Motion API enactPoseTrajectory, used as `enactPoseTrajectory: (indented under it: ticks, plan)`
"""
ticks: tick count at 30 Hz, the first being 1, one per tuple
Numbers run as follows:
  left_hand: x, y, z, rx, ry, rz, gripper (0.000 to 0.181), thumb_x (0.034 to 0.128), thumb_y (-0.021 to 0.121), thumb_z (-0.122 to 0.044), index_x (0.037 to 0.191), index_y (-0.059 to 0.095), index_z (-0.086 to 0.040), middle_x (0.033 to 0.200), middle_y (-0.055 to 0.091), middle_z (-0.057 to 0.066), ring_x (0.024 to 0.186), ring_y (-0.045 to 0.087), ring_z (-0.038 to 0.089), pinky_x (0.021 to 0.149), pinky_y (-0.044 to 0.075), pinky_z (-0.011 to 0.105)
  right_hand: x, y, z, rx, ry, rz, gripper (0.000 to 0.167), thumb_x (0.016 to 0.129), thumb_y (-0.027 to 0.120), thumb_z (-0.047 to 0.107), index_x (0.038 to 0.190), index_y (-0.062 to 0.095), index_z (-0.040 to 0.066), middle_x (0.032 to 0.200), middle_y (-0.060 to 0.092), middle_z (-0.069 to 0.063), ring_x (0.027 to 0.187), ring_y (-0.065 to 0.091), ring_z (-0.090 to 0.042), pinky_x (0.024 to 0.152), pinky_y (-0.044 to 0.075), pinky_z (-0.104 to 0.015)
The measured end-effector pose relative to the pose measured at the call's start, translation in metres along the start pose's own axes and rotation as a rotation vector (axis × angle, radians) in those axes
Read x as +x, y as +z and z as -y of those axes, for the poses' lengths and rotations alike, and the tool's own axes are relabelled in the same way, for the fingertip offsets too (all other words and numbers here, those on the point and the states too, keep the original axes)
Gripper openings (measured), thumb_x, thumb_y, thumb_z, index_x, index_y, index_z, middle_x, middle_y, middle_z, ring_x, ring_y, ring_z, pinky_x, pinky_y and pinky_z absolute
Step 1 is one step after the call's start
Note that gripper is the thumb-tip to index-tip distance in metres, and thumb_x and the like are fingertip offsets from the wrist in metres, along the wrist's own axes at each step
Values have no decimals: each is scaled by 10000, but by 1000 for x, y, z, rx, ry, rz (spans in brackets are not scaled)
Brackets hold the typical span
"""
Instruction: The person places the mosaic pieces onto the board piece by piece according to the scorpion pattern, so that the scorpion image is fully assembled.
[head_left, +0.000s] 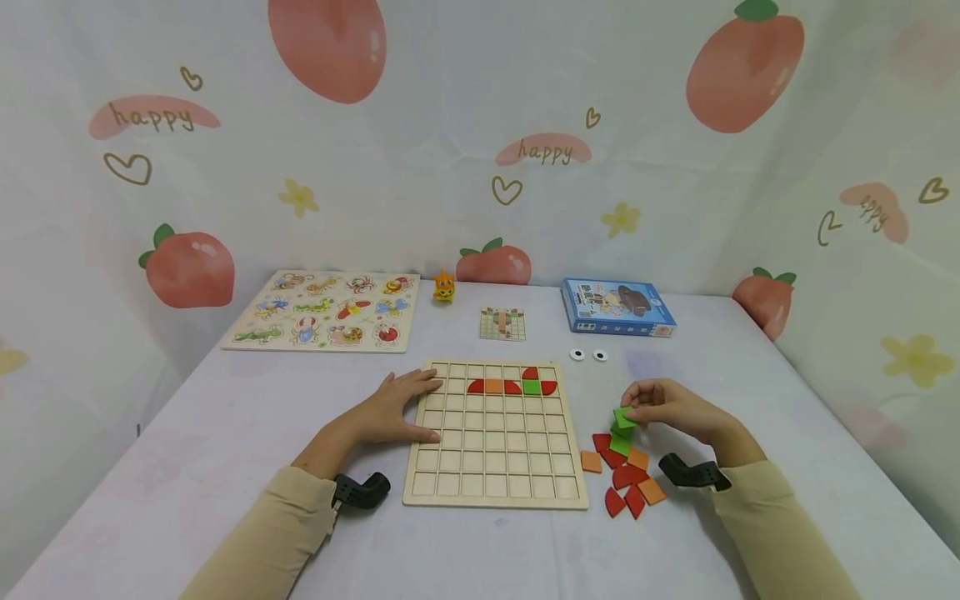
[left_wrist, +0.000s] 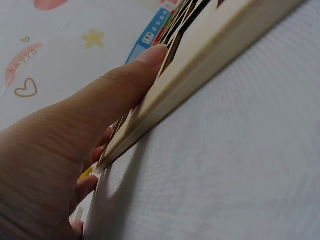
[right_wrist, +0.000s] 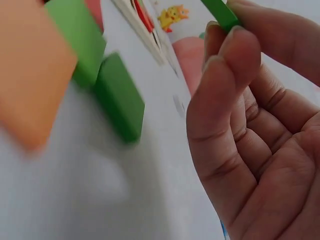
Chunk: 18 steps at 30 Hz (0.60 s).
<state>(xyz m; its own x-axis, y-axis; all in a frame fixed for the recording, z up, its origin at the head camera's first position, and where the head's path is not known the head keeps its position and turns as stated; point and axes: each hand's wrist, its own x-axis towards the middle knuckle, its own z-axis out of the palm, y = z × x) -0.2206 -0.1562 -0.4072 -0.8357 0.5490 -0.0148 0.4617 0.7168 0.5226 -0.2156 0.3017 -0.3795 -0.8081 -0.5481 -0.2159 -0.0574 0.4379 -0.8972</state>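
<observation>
A wooden grid board (head_left: 491, 503) lies in the middle of the table, holding red, orange and green pieces in its upper rows. My left hand (head_left: 393, 408) rests on the board's left edge, fingers spread; in the left wrist view its thumb lies over the board's rim (left_wrist: 185, 75). My right hand (head_left: 675, 408) pinches a green square (head_left: 624, 417) between thumb and fingertips, also seen in the right wrist view as a green piece (right_wrist: 222, 14). Below it are more green squares (head_left: 620, 444), with red pieces (head_left: 628, 476) and orange squares (head_left: 651, 492) nearby.
At the back left lies an animal puzzle board (head_left: 322, 310), with an orange and yellow figurine (head_left: 444, 287) beside it. A small pattern card (head_left: 502, 323) lies behind the grid. A blue box (head_left: 618, 307) and two white discs (head_left: 577, 355) are at the back right.
</observation>
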Motion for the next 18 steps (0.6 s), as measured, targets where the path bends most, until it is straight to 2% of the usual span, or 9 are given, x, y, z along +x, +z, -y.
enactPoseTrajectory:
  ticks: [18]
  plan:
    - [-1, -1, -1, -13, -8, 4, 897, 707, 713, -584, 1425, 394, -152, 1540, 262, 51, 1441, 164, 296, 1151, 8, 576, 59, 28, 42, 54, -72, 39, 151, 907, 601, 144, 996, 590, 23, 826, 612, 28, 707, 552, -95, 702, 515, -271]
